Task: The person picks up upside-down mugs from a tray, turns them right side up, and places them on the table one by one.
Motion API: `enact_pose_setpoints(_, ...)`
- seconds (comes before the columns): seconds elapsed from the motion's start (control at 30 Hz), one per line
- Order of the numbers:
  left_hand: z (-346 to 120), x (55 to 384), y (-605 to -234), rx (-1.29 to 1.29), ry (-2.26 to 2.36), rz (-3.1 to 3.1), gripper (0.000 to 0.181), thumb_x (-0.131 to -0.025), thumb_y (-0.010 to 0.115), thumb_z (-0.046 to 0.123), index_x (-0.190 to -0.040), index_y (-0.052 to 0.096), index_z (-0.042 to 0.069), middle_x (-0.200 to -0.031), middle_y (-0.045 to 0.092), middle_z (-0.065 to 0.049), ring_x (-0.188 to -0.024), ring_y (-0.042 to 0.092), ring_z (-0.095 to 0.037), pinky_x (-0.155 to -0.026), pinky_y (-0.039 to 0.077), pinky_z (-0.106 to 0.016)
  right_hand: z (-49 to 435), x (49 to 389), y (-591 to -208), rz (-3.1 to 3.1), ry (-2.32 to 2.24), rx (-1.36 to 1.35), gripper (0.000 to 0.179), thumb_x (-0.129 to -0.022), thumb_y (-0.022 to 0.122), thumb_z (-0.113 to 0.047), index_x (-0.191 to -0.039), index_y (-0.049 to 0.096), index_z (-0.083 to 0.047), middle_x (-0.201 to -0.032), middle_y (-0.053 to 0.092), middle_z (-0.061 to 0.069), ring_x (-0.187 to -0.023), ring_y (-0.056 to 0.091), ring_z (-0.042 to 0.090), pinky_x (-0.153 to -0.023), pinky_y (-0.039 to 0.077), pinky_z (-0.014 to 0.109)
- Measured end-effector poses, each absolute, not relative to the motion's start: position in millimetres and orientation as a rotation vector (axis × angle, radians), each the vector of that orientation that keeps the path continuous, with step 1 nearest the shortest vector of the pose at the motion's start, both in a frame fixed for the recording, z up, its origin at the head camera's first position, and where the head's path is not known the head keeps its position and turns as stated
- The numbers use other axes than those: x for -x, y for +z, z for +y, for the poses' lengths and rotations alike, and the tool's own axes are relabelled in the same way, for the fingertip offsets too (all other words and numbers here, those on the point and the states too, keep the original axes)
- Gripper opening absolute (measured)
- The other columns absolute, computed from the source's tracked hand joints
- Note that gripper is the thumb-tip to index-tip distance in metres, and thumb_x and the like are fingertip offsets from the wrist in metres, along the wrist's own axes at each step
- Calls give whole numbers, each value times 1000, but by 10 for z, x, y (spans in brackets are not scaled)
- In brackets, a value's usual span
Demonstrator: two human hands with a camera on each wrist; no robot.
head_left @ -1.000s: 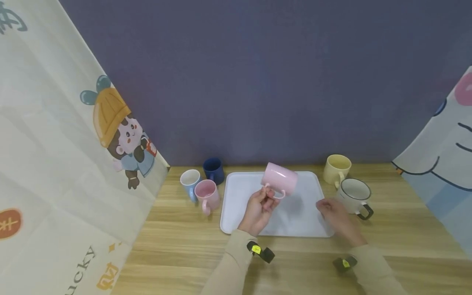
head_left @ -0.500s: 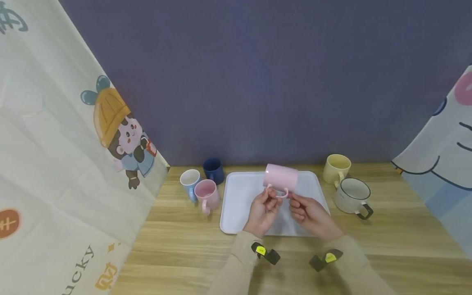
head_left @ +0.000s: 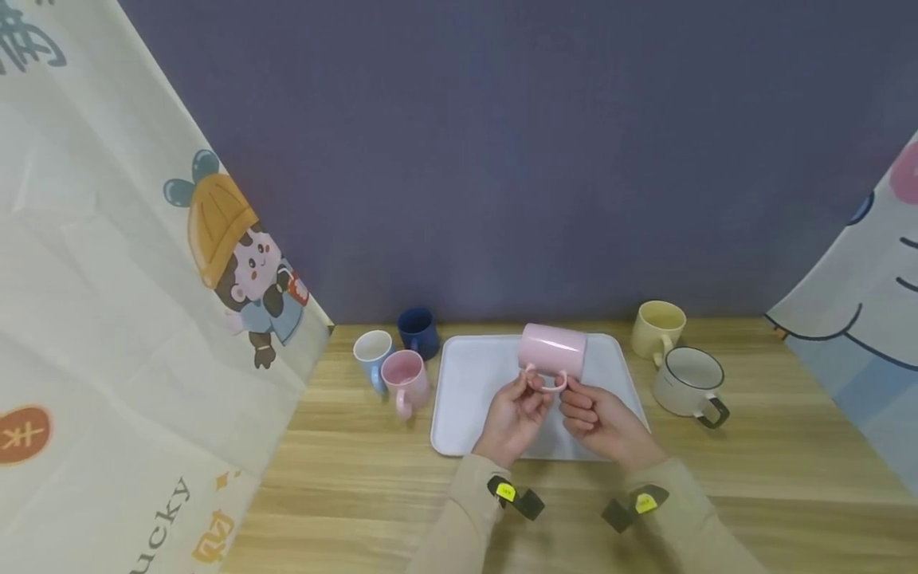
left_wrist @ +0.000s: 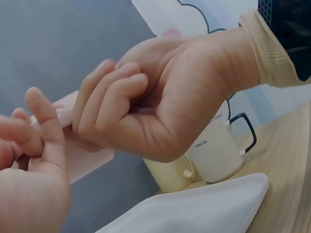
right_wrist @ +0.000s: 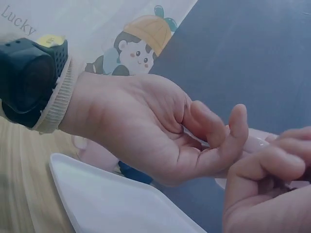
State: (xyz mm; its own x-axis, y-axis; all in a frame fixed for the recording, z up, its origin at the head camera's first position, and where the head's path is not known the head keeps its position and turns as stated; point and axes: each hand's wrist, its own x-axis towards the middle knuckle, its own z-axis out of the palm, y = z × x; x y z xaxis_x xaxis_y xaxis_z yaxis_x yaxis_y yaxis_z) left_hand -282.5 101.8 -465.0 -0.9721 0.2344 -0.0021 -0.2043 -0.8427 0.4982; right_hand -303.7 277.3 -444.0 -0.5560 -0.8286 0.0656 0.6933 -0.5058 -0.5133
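Observation:
A pink mug (head_left: 554, 348) lies on its side in the air over the white tray (head_left: 456, 414), its handle turned toward me. My left hand (head_left: 512, 416) pinches the left end of that handle between thumb and fingers. At the handle's right end, the fingertips of my right hand (head_left: 608, 421) pinch it too. Seen from the left wrist, the pale pink mug body (left_wrist: 91, 166) shows behind the fingers, and my right hand (left_wrist: 146, 107) covers part of it. In the right wrist view both hands hide most of the mug.
Left of the tray stand a light blue mug (head_left: 373, 355), a second pink mug (head_left: 406, 379) and a dark blue mug (head_left: 419, 335). On its right are a yellow mug (head_left: 656, 331) and a white mug (head_left: 677, 391) with a black handle. A dark wall panel (head_left: 459, 159) rises behind.
My right hand has come left from beside the white mug to the held mug's handle. The held mug has levelled out and shifted slightly down and right, with the left hand still gripping it.

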Motion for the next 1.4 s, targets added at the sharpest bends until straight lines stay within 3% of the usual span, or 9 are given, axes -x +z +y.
enact_pose_setpoints(0.13, 1000, 2817, -4640, -135, 2751, 788, 31, -112, 33, 20, -94, 58, 19, -86, 63, 12, -77, 57, 1, -78, 49, -16, 2798, 3023, -4447, 387, -2085, 453, 47, -114, 10, -25, -112, 54, -7, -69, 35, -7, -58, 19, 6, -54, 22, 16)
enact_pose_setpoints(0.3, 1003, 2814, -4632, -133, 2700, 919, 32, -112, 37, 23, -92, 62, 21, -85, 65, 13, -68, 50, 2, -68, 43, -15, 2810, 3008, -4455, 352, -2094, 519, 54, -113, 6, -27, -114, 56, -6, -69, 27, -7, -57, 22, 6, -53, 20, 17)
enact_pose_setpoints(0.47, 1030, 2818, -4652, -84, 2661, 1125, 29, -109, 44, 21, -92, 68, 20, -84, 65, 12, -58, 37, -2, -63, 40, -17, 2829, 2984, -4465, 395, -2141, 578, 54, -113, 6, -25, -114, 56, -6, -69, 29, -6, -56, 20, 7, -53, 20, 17)
enact_pose_setpoints(0.6, 1045, 2821, -4703, 8, 2564, 1423, 25, -106, 54, 24, -91, 71, 15, -82, 66, 9, -54, 39, -4, -59, 42, -20, 2869, 2954, -4474, 481, -2151, 599, 52, -113, 7, -24, -111, 56, -7, -67, 33, -6, -58, 18, 8, -54, 18, 18)
enact_pose_setpoints(0.7, 1020, 2807, -4727, 47, 2418, 1706, 23, -103, 60, 24, -99, 75, 7, -83, 70, 6, -54, 43, -6, -57, 43, -21, 2947, 2934, -4481, 643, -2164, 576, 48, -114, 12, -21, -108, 59, -9, -66, 42, -7, -58, 18, 9, -53, 16, 19)
enact_pose_setpoints(0.9, 766, 2795, -4730, 93, 2190, 2180, 21, -102, 61, 18, -110, 72, 2, -89, 76, -5, -56, 49, -8, -57, 45, -21, 3279, 2885, -4476, 1382, -2078, 562, 35, -114, 30, -16, -101, 63, -14, -61, 47, -13, -52, 24, 8, -52, 8, 32)
enact_pose_setpoints(1.07, 439, 2788, -4773, 129, 1968, 2535, 18, -102, 62, 16, -107, 72, 3, -86, 76, -6, -58, 54, -8, -55, 45, -21, 3587, 2816, -4415, 1925, -1839, 419, 29, -112, 41, -23, -97, 64, -14, -60, 46, -14, -53, 40, 0, -49, 17, 36)
enact_pose_setpoints(1.27, 150, 2735, -4862, 206, 1582, 2977, 10, -95, 65, 12, -94, 74, 11, -83, 74, -2, -64, 59, -8, -62, 48, -26, 3890, 2794, -4379, 2206, -1673, 312, 33, -111, 42, -30, -97, 66, -11, -62, 46, -11, -55, 42, 1, -50, 36, 28)
enact_pose_setpoints(1.4, 16, 2682, -4907, 198, 1427, 3066, 5, -90, 73, 14, -94, 73, 12, -80, 70, -3, -66, 57, -10, -62, 47, -28, 4045, 2807, -4415, 2300, -1583, 288, 38, -112, 39, -33, -104, 64, -6, -64, 45, -10, -57, 42, 4, -52, 38, 27)
